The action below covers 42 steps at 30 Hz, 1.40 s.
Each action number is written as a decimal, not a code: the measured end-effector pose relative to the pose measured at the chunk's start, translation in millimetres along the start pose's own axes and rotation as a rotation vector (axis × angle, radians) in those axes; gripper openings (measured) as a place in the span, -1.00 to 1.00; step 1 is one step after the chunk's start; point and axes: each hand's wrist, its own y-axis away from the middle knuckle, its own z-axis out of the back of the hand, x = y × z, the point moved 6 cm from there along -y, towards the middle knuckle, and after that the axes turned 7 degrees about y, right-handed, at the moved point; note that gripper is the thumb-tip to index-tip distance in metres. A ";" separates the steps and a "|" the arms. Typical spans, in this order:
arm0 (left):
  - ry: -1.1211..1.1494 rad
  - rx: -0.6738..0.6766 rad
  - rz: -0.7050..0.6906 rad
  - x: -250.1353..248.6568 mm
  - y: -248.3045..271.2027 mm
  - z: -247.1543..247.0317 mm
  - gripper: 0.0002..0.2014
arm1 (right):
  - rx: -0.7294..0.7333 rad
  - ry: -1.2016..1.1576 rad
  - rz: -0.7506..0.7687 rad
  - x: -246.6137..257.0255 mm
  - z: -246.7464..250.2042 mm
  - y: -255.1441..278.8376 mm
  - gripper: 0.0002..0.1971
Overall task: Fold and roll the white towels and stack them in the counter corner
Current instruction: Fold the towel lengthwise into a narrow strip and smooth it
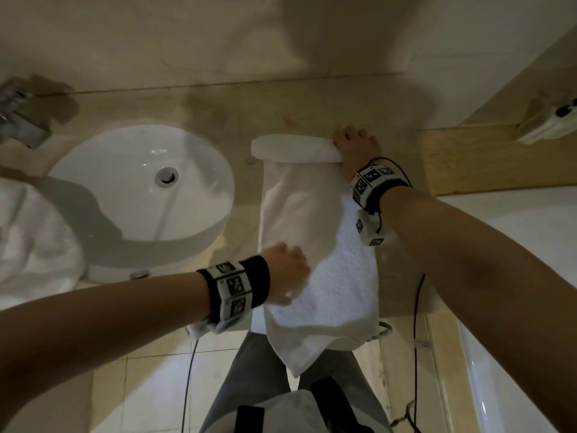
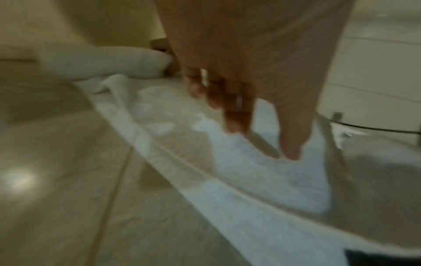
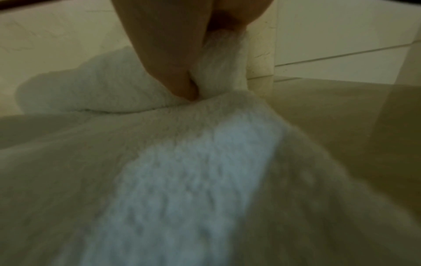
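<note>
A white towel (image 1: 324, 245) lies lengthwise on the beige counter (image 1: 218, 104), its near end hanging over the front edge. Its far end is rolled into a short roll (image 1: 293, 148). My right hand (image 1: 356, 148) grips the roll's right end; the right wrist view shows the thumb (image 3: 177, 79) pressed into the roll (image 3: 95, 82) and fingers round its end. My left hand (image 1: 287, 276) rests on the flat part of the towel near the left edge. In the left wrist view its straight fingers (image 2: 237, 115) touch the towel (image 2: 250, 171), with the roll (image 2: 102, 61) beyond.
A round white sink (image 1: 146, 189) is set in the counter left of the towel, with a chrome tap (image 1: 18, 117) at far left. More white cloth (image 1: 31, 239) lies at the left edge. A white bathtub rim (image 1: 515, 276) is on the right, a small white item (image 1: 549, 123) on its ledge.
</note>
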 end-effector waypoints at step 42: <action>0.740 -0.671 0.487 168.2 -46.1 110.0 -0.73 | 0.154 -0.356 0.004 -13.6 19.5 -14.3 -0.64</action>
